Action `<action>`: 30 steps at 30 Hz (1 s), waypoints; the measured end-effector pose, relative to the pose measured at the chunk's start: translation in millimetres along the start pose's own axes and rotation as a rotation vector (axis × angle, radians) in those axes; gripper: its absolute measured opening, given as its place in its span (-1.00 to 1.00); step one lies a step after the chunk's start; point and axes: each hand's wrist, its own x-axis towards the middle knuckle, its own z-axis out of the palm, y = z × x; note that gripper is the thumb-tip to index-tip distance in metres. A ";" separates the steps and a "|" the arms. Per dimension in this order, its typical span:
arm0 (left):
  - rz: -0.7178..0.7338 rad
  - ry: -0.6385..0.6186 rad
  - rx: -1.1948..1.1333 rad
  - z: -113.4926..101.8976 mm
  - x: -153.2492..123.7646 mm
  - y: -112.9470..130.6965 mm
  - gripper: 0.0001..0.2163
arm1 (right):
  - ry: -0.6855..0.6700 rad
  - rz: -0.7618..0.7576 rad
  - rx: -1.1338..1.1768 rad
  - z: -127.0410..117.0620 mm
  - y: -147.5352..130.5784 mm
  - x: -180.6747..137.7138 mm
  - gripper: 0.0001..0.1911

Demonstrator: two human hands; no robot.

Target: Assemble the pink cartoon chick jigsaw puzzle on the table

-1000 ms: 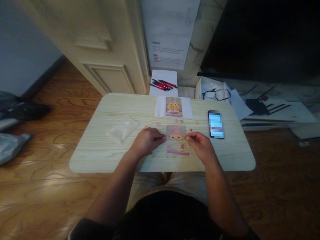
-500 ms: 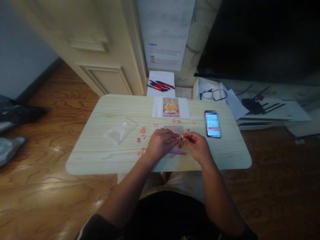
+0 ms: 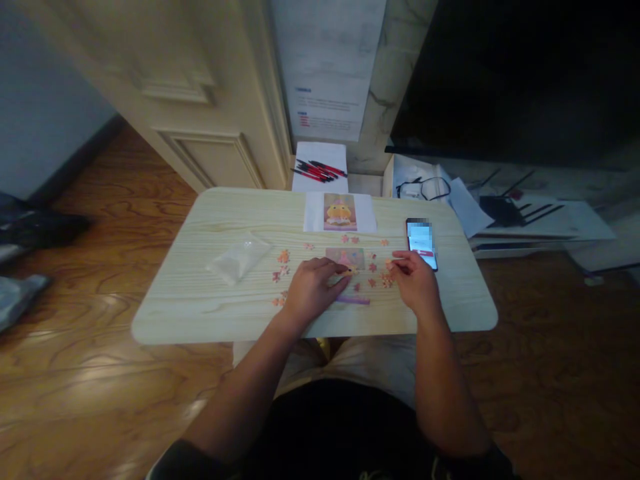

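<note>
My left hand is closed, thumb and fingers pinching a small joined bit of yellow jigsaw. Under its fingertips lies a partly assembled puzzle with pinkish and grey tones. A purple puzzle strip sits at its near side, partly covered by the hand. To the right, my right hand pinches a small orange jigsaw piece between thumb and fingertips. Just below that hand lie several loose orange pieces. More loose pieces are scattered left of my left hand.
A printed picture of a yellow figure lies at the table's far edge. A clear plastic bag rests on the left, and a lit phone is beside my right hand. Red and black pens lie on white paper beyond the table.
My right hand has moved right, away from my left hand, toward the loose pieces by the phone, and now pinches a piece there. My left hand stays over the puzzle with its yellow bit.
</note>
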 end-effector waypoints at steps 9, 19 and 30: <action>0.056 -0.049 -0.038 10.5 -4.1 11.8 -0.66 | -0.004 -0.065 -0.548 -31.3 10.6 0.8 -0.83; 0.053 -0.016 -0.025 2.1 -10.9 8.2 -0.69 | -0.174 -0.283 -0.585 1.5 -5.8 -17.6 -0.82; 0.048 0.013 0.034 -8.9 -17.3 -6.5 -0.77 | -0.248 -0.309 -0.593 12.3 -10.2 -18.1 -0.79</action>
